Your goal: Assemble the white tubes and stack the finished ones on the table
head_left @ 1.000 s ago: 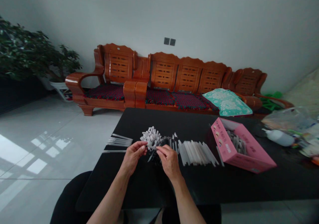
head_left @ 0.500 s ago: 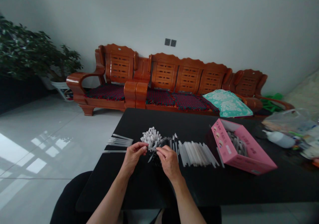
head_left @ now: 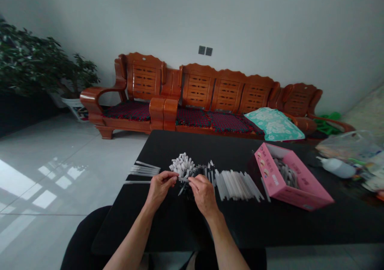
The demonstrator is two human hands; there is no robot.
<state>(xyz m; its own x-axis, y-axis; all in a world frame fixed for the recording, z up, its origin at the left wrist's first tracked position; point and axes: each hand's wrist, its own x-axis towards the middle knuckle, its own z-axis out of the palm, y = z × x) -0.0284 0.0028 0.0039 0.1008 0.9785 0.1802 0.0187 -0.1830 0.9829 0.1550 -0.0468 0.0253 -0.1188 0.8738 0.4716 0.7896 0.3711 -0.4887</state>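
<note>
Steadily now — your left hand (head_left: 162, 185) and right hand (head_left: 201, 188) each pinch an end of one slim grey piece (head_left: 183, 180) with narrow grips, right above the table (head_left: 135, 226). Whether it is one part or two joined, you cannot tell at this size. To work it well, I'd line up both pinches, hold it level and press lightly along its length, since something so thin would likely bend under a sideways push.

Just under your fingers sits one dark heap (head_left: 187, 195), too tangled to count. Touching it at twelve o'clock is one pile of white caps (head_left: 182, 164), dozens by the look of it. At ten o'clock lie about five loose pale tubes (head_left: 145, 169); at three, one row of pale tubes (head_left: 237, 185), perhaps twenty — overlaps blur the count. Farther along three o'clock stands one pink box (head_left: 268, 173), its grey pieces (head_left: 286, 174) uncountable, then one white bottle (head_left: 337, 167). Beyond, at two, lies one turquoise pillow (head_left: 274, 124); at twelve, two wall sockets (head_left: 205, 51).
</note>
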